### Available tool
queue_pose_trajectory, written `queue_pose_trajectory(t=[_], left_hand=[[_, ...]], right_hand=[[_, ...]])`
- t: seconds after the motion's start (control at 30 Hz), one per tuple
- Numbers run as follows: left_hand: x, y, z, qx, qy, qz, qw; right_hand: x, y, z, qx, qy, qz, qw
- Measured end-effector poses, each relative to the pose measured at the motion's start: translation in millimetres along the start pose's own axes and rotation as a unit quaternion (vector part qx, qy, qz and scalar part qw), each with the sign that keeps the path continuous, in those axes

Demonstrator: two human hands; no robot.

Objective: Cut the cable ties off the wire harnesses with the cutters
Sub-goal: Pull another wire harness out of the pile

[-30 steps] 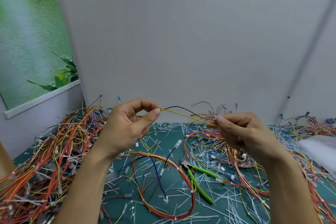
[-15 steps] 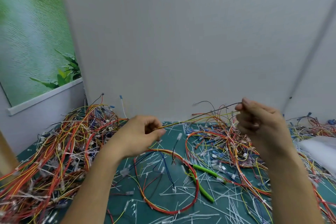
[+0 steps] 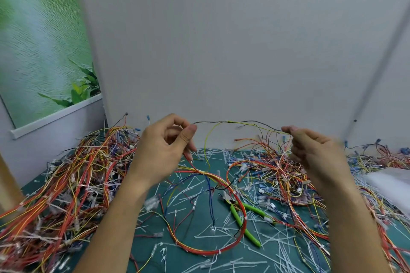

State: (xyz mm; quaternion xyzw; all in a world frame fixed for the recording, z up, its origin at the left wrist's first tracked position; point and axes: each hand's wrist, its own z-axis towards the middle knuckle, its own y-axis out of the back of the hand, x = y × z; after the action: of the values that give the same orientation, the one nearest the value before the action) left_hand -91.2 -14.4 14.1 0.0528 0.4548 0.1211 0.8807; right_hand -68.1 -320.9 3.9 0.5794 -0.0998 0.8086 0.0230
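Left hand is raised above the worktop, thumb and forefinger pinched on the left end of a thin black-and-yellow wire pair. The other fingers curl loosely.

The pair runs roughly level, left to right, between the two pinches. A small white cable tie sits on it about midway, slightly nearer the left pinch. A yellow strand drops from near the tie down to the red loop below.

The cutters lie on the worktop under the span, green handles toward the person, nose pointing away and left. They're in neither hand, well below both and a bit nearer the right one.

Right hand holds the right end of the pair, closed on it. It's blurred, so the exact grip is unclear.

Judgement: the tie is exposed on a taut, level run. One hand must let go to fetch the cutters, likely the right.
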Motion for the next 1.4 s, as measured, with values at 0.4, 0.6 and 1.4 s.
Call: queue_pose_trajectory(t=[0.4, 0.6, 1.4], left_hand=[[-9, -8, -1, -0.087, 0.146, -0.221, 0.96], [-10, -8, 3, -0.118, 0.195, -0.289, 0.93], [-1, -33, -9, 0.029, 0.039, -0.042, 0.998]], right_hand=[[-2, -55, -32, 0.427, -0.123, 0.039, 0.895], [-5, -82, -44, 0.431, -0.122, -0.029, 0.894], [-10, -104, -53, 0.064, 0.224, -0.122, 0.965]])
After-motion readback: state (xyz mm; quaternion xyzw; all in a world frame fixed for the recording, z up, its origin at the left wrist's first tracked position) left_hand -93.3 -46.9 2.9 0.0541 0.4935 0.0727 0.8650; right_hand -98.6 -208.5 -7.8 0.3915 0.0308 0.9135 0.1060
